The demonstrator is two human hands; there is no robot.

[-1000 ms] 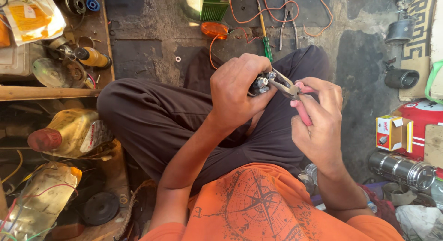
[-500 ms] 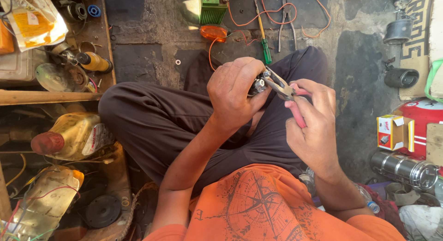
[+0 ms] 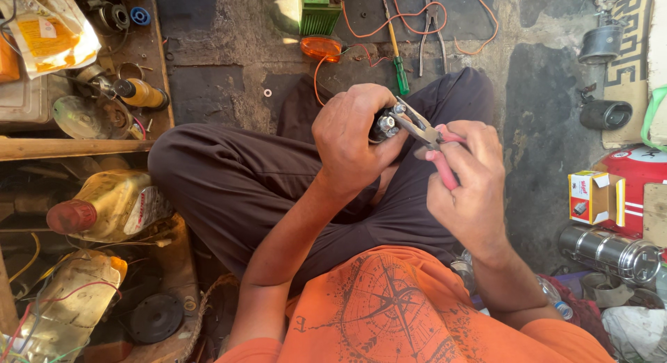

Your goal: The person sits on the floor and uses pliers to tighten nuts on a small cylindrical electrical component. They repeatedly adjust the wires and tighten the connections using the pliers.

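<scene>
Pliers (image 3: 429, 135), gripped in our right hand (image 3: 467, 182), bite a small metal part (image 3: 384, 123), perhaps a switch, clenched in our left hand (image 3: 349, 137).

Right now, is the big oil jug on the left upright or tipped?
Tipped: the yellowish jug lies on its side, red cap pointing left.
</scene>
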